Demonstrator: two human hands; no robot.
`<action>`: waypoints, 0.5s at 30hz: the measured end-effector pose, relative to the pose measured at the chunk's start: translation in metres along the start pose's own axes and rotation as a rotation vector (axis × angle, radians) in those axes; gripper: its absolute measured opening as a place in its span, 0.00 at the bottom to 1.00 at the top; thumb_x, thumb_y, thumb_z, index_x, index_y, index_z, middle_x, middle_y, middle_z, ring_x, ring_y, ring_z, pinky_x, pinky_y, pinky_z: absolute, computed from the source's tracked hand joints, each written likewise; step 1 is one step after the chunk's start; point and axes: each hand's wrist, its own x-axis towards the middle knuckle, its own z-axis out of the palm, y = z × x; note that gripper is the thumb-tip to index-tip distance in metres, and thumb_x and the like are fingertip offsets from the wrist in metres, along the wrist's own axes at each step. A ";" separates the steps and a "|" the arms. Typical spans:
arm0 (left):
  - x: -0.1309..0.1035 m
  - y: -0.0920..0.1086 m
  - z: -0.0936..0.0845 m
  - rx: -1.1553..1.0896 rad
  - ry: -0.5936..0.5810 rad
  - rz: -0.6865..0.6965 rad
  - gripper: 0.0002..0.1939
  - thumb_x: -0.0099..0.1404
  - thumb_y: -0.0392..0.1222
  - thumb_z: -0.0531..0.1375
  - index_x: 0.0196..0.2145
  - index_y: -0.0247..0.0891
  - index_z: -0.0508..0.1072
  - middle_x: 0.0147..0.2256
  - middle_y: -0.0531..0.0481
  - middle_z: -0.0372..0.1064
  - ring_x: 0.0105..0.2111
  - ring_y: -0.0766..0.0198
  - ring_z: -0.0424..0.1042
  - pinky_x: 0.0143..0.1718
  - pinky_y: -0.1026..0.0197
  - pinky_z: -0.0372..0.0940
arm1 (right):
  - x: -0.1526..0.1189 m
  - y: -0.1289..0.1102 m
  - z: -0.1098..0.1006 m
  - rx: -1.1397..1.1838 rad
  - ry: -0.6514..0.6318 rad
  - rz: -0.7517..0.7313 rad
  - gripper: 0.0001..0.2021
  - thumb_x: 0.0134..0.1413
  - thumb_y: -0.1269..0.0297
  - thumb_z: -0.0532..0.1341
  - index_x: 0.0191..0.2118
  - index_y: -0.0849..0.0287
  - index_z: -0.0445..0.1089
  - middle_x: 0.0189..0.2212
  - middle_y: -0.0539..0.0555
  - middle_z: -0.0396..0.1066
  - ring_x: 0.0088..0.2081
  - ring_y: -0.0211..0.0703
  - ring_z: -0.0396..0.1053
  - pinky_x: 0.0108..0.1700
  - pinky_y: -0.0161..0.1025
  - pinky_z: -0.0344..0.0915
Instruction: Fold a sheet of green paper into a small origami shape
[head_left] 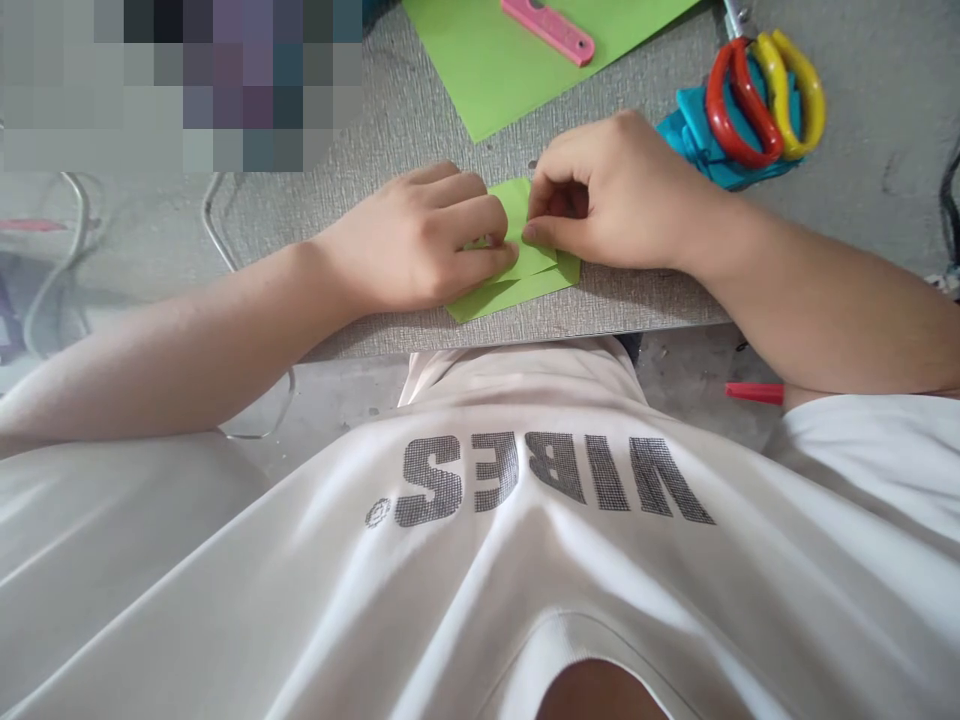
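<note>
A small folded piece of green paper point(517, 292) lies near the front edge of the table, with a flap folded over its lower layer. My left hand point(427, 235) rests on its left part, fingers curled and thumb pressed on the flap. At the paper's right side, my right hand point(600, 195) pinches its edge between thumb and forefinger. Both palms face down, and part of the paper is hidden beneath the fingers.
A larger green sheet point(487, 90) lies beyond my hands, with a pink cutter point(551, 30) on it. Scissors with red and yellow handles point(744, 120) rest on a blue packet point(690, 125) at the right. A pale cable point(217, 225) runs at the left of the grey table point(360, 130).
</note>
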 end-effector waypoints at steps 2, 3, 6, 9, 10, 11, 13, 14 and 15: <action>0.000 0.001 0.000 0.012 -0.004 0.001 0.34 0.94 0.59 0.41 0.57 0.38 0.82 0.54 0.38 0.82 0.57 0.45 0.82 0.58 0.30 0.79 | -0.001 -0.002 0.002 -0.024 -0.005 -0.005 0.10 0.65 0.66 0.72 0.31 0.45 0.77 0.39 0.51 0.86 0.44 0.55 0.81 0.51 0.55 0.74; 0.000 0.002 0.000 0.023 -0.014 0.009 0.34 0.94 0.59 0.41 0.57 0.38 0.82 0.55 0.37 0.82 0.58 0.45 0.82 0.57 0.31 0.80 | -0.002 -0.002 0.003 -0.024 -0.004 0.000 0.10 0.64 0.65 0.73 0.31 0.45 0.77 0.39 0.51 0.86 0.44 0.56 0.81 0.51 0.56 0.74; 0.000 0.002 0.000 0.041 -0.039 0.061 0.34 0.94 0.59 0.40 0.59 0.38 0.82 0.58 0.35 0.81 0.60 0.45 0.82 0.57 0.31 0.80 | 0.000 0.002 0.004 0.002 -0.004 0.015 0.09 0.62 0.64 0.74 0.32 0.45 0.78 0.38 0.50 0.86 0.42 0.54 0.80 0.50 0.54 0.73; -0.001 0.001 0.000 0.002 -0.019 0.081 0.34 0.94 0.60 0.40 0.60 0.38 0.82 0.58 0.36 0.81 0.61 0.45 0.83 0.57 0.30 0.80 | 0.003 0.008 0.004 0.039 -0.010 0.020 0.08 0.63 0.63 0.74 0.32 0.45 0.78 0.37 0.50 0.85 0.40 0.51 0.79 0.49 0.52 0.72; -0.001 0.000 0.000 -0.017 -0.009 0.078 0.35 0.93 0.60 0.41 0.59 0.39 0.82 0.57 0.37 0.82 0.61 0.45 0.84 0.58 0.30 0.80 | 0.004 0.010 0.005 0.046 -0.009 0.020 0.08 0.63 0.62 0.74 0.33 0.45 0.78 0.37 0.50 0.85 0.40 0.50 0.79 0.49 0.52 0.71; 0.000 0.000 0.001 -0.034 -0.003 0.074 0.35 0.93 0.61 0.41 0.58 0.39 0.83 0.56 0.37 0.82 0.61 0.44 0.84 0.58 0.29 0.81 | 0.005 0.011 0.005 0.051 -0.008 0.022 0.08 0.64 0.61 0.74 0.33 0.45 0.79 0.37 0.50 0.85 0.40 0.49 0.78 0.48 0.51 0.71; 0.001 0.000 0.000 -0.052 0.000 0.071 0.36 0.93 0.63 0.41 0.54 0.40 0.83 0.53 0.39 0.82 0.60 0.45 0.85 0.59 0.28 0.81 | 0.006 0.012 0.005 0.054 -0.006 0.028 0.08 0.64 0.61 0.74 0.33 0.45 0.79 0.36 0.50 0.84 0.39 0.47 0.78 0.48 0.50 0.71; 0.002 0.001 -0.001 -0.060 -0.002 0.070 0.36 0.93 0.63 0.41 0.52 0.40 0.83 0.52 0.40 0.82 0.59 0.45 0.85 0.59 0.27 0.81 | 0.006 0.012 0.005 0.054 -0.008 0.034 0.07 0.64 0.61 0.74 0.33 0.45 0.80 0.36 0.50 0.85 0.39 0.47 0.78 0.48 0.50 0.71; 0.003 0.002 -0.002 -0.070 -0.007 0.067 0.36 0.93 0.63 0.42 0.50 0.40 0.83 0.50 0.41 0.82 0.58 0.46 0.84 0.59 0.27 0.81 | 0.006 0.012 0.004 0.056 -0.008 0.043 0.07 0.63 0.62 0.74 0.33 0.46 0.80 0.36 0.50 0.85 0.39 0.47 0.78 0.48 0.50 0.71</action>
